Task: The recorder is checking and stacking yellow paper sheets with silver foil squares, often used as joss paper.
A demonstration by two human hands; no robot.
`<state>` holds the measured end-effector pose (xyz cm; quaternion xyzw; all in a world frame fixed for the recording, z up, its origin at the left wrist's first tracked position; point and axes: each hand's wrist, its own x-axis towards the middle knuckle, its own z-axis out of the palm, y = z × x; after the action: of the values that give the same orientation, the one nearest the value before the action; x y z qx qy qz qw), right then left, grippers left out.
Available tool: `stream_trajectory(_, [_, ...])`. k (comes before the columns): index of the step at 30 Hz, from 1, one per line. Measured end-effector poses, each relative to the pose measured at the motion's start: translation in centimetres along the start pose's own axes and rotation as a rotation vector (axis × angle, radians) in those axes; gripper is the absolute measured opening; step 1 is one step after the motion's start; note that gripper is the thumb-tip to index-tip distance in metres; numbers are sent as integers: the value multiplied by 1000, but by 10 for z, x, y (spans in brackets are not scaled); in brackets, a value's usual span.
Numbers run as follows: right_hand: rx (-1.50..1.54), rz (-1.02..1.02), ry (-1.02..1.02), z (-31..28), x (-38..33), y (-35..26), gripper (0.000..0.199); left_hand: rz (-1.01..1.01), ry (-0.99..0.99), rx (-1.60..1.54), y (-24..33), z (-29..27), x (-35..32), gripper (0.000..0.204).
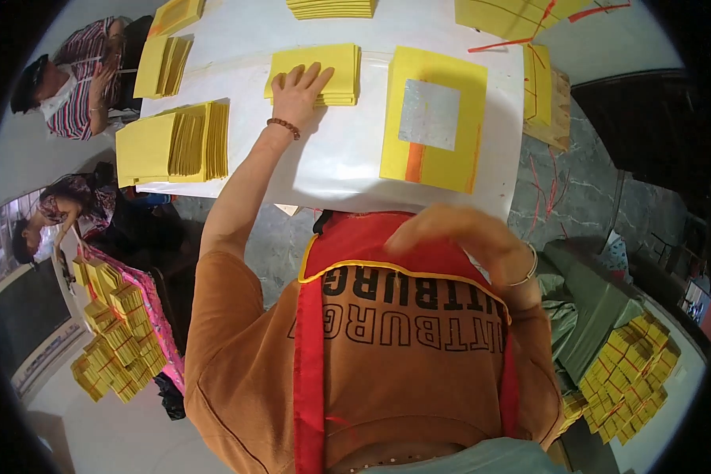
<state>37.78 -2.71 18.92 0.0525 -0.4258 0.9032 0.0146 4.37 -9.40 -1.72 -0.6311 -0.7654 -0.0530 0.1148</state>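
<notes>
My left hand (298, 91) lies flat with spread fingers on a small stack of folded yellow paper (336, 65) on the white-covered table (336, 162). A beaded bracelet circles that wrist. Close in front of the red apron (359, 246) is my right hand (442, 229), smeared by motion, so its fingers cannot be made out; a bangle is on its wrist. To the right of the small stack rests a large yellow stack of paper (450, 167), topped by a silver square (429, 115) and an orange strip.
Folded yellow bundles (189, 142) stand at the table's left side. Red ties (502, 45) lie over yellow paper at the far right. Tied yellow bundles (628, 375) are piled at the lower right, others (122, 336) at the lower left. Two people (83, 75) sit at left.
</notes>
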Motion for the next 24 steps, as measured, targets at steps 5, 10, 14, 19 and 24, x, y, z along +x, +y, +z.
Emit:
stream_trajectory(5, [-289,-136,576,-47,-39,45,44,-14,-48,-60,7,-2,12,62])
stream_trajectory(10, [-975,-33,968,-85,-42,61,28,15,-137,-63,2,6,6,74])
stream_trajectory(14, [-1472,-134,1004,-115,-41,72,26,-7,-151,-184,2,-9,8,78])
stream_trajectory(19, [-1477,-130,1036,-133,-42,76,28,12,-129,-206,8,-27,11,81])
stream_trajectory(24, [-1462,-144,1029,-136,-42,82,29,76,-40,-303,30,-43,11,77])
